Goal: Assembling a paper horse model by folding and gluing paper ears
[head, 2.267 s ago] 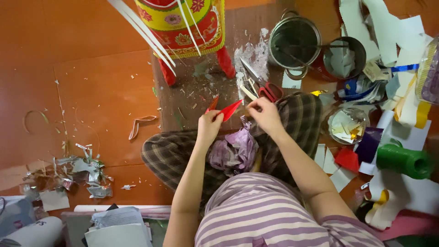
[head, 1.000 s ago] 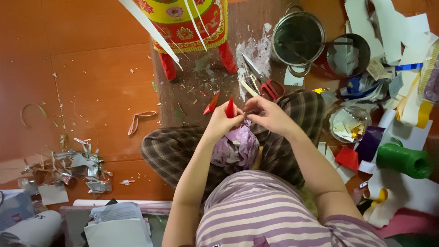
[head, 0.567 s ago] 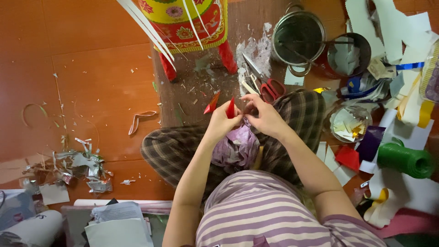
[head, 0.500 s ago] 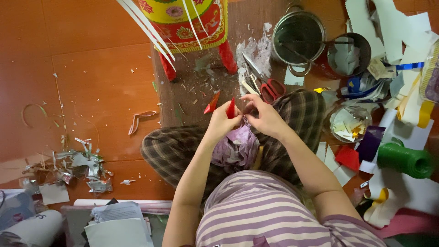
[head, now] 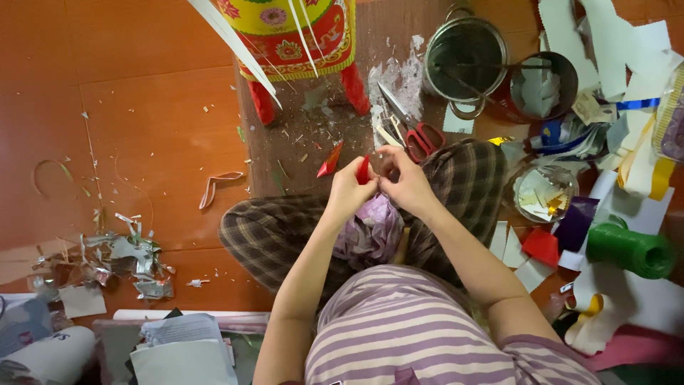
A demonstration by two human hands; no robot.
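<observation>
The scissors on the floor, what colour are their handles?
Red. The scissors lie just beyond the right hand, clearest in the head view.

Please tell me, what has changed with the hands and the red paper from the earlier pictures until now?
The two hands came closer together over the lap: the left hand and right hand now pinch the small red paper piece between them, where earlier they held it more spread apart. The purple crumpled material in the lap, the red-handled scissors and the green spool stayed in place.

Red-handled scissors (head: 417, 135) lie beside a steel pot (head: 464, 60); a green spool (head: 630, 251) sits well apart.
</observation>
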